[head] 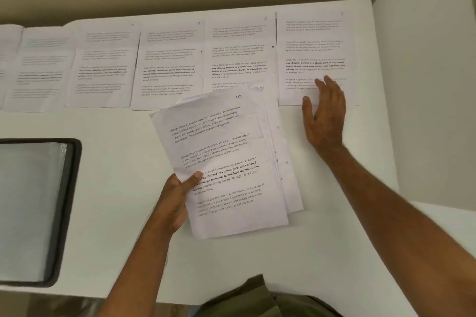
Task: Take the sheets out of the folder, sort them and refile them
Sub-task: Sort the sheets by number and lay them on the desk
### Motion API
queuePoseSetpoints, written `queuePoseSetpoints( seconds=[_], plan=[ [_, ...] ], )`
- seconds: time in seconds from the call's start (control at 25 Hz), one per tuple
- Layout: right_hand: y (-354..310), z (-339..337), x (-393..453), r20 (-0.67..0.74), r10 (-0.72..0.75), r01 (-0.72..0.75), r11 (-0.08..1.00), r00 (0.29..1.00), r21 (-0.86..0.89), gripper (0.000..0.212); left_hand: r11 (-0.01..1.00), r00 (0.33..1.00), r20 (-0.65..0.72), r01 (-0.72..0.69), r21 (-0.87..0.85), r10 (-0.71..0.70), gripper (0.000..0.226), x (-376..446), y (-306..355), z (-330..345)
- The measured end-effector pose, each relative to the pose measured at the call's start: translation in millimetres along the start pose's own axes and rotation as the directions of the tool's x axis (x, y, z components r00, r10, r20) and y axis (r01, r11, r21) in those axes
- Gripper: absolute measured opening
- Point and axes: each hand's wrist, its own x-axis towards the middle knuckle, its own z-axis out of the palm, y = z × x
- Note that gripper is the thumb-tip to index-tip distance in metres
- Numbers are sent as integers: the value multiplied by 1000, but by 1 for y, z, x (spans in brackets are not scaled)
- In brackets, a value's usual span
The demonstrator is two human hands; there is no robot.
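The leftover stack of sheets (226, 162), "10" on top, sits mid-frame, pinched at its lower left edge by the left hand (177, 195). Right hand (323, 116) is spread flat, fingers on sheet 6 (314, 56) at upper right. Folder (36, 211) lies open at far left.

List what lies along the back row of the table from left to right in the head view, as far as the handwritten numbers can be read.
Blurred unnumbered sheets → sheet with unreadable number → sheet 4 → sheet 5 → sheet 6, with the right hand over its lower edge.
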Motion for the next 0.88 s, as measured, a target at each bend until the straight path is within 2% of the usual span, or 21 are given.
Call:
queuePoseSetpoints(
  seconds=[0.08,0.16,0.24,0.28,0.36,0.48,0.68,0.88],
  plan=[
    [-18,-20,-38,51,93,-103,960,994,259,38,1000,1000,10,-20,-17,21,36,-10,-2,1],
    [-43,-47,-75,227,224,-309,823,948,477,28,999,999,20,-40,-22,40,37,-26,-5,2],
    [-64,-74,-104,455,282,-519,639,845,568,23,998,998,24,-52,-21,53,39,-44,-8,2],
    [-72,-86,-117,515,287,-571,602,807,558,23,998,997,36,-62,-25,63,39,-54,-10,1],
    [-84,-104,-142,545,287,-583,632,788,510,19,996,994,69,-88,-34,90,41,-76,-16,-4],
    [-95,-114,-177,503,287,-543,679,815,494,17,993,989,95,-113,-36,116,43,-106,-28,-15],
    [-115,-118,-215,441,248,-451,772,863,449,19,986,990,7,-138,-91,140,42,-147,-47,-48],
    [-135,-111,-224,349,285,-427,783,893,453,19,974,978,-99,-194,-117,183,35,-156,-37,-103]
  ],
)
